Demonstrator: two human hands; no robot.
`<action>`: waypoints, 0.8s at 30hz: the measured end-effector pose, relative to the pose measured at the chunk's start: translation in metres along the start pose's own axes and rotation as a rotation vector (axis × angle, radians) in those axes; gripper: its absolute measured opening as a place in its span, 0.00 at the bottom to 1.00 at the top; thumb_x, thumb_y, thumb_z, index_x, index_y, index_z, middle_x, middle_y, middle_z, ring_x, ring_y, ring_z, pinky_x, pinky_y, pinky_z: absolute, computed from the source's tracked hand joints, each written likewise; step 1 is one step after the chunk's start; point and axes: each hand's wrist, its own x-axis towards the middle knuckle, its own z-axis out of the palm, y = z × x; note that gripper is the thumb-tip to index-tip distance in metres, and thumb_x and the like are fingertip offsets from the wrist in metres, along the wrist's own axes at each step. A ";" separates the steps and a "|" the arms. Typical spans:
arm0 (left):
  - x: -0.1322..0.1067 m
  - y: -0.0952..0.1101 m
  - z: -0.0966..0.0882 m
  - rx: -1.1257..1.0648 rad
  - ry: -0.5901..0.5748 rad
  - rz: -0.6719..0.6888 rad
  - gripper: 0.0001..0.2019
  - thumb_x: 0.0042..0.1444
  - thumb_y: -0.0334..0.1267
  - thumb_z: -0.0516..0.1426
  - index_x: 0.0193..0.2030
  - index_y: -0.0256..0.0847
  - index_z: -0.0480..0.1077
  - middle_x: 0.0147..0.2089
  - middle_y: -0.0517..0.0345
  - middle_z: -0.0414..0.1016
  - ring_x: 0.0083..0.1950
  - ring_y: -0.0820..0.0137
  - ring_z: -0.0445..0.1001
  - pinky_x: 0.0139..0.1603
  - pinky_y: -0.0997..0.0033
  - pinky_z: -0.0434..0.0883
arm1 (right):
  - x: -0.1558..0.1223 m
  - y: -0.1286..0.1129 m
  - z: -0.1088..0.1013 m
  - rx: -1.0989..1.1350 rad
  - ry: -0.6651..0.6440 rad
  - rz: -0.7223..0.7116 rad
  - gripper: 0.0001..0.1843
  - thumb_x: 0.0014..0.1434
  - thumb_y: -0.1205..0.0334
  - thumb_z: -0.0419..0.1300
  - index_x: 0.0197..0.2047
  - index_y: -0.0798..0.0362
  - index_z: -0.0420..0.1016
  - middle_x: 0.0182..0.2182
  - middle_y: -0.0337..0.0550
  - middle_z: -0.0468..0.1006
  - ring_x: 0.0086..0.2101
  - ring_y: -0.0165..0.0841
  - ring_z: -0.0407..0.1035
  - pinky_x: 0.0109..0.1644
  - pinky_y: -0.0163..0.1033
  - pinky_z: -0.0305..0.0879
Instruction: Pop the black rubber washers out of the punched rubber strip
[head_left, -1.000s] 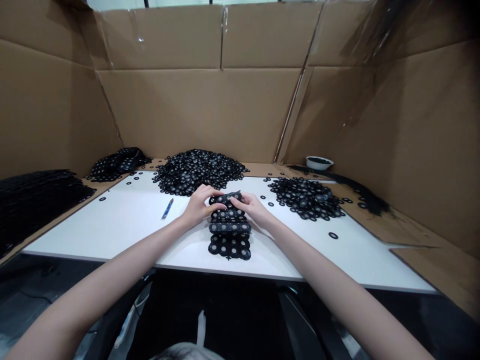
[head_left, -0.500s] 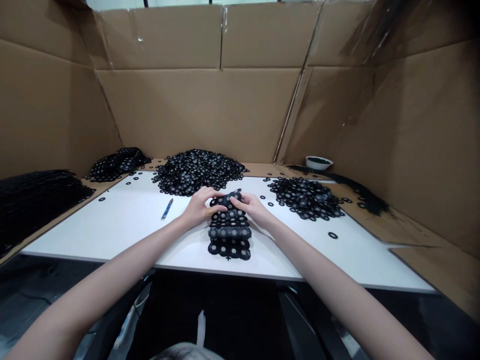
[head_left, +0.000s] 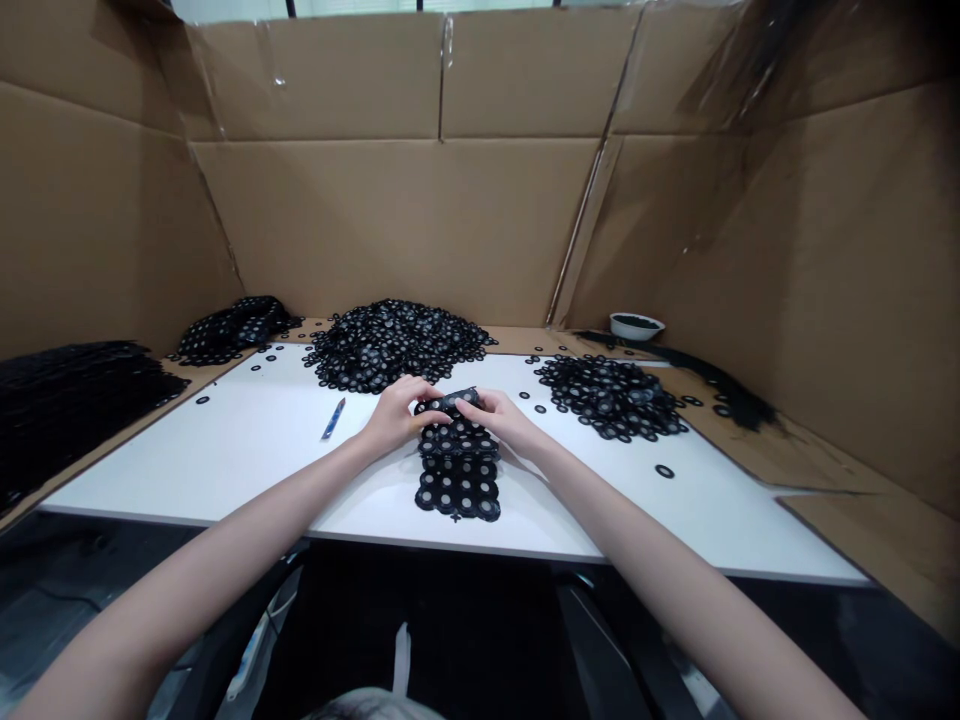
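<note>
Centre frame: left hand (head_left: 394, 418) and right hand (head_left: 501, 418) each pinch the far end of a black punched sheet (head_left: 457, 470); its long axis runs toward the viewer along the counter (head_left: 225, 450).

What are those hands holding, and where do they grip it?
Both the left hand and right hand pinch the far end of a black sheet of rings lying on the white table.

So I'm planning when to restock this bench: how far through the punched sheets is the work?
Done: two heaps of loose rings, a big pile at the back and a smaller pile to the right. In hand: the left hand and right hand pinch the far end of one rubber sheet on the white table. Left: a stack of sheets at far left.
</note>
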 end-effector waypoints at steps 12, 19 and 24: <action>-0.001 -0.003 0.000 0.000 -0.035 -0.012 0.12 0.52 0.46 0.61 0.36 0.39 0.73 0.34 0.56 0.74 0.36 0.68 0.69 0.38 0.69 0.64 | -0.001 -0.003 -0.001 -0.091 0.003 -0.015 0.23 0.51 0.42 0.58 0.26 0.55 0.63 0.24 0.35 0.61 0.26 0.27 0.55 0.30 0.35 0.49; -0.001 -0.004 0.001 0.004 -0.042 -0.010 0.12 0.52 0.46 0.60 0.37 0.39 0.73 0.33 0.57 0.73 0.36 0.69 0.69 0.38 0.70 0.63 | 0.000 -0.004 -0.001 -0.100 0.014 -0.008 0.25 0.49 0.39 0.58 0.25 0.55 0.61 0.23 0.34 0.60 0.26 0.27 0.53 0.29 0.35 0.48; -0.001 -0.003 0.001 0.001 -0.045 -0.008 0.12 0.52 0.46 0.60 0.37 0.39 0.73 0.33 0.57 0.73 0.36 0.69 0.69 0.38 0.70 0.63 | 0.000 -0.005 -0.001 -0.120 0.009 0.001 0.25 0.50 0.39 0.58 0.24 0.54 0.60 0.22 0.34 0.58 0.25 0.26 0.52 0.28 0.35 0.47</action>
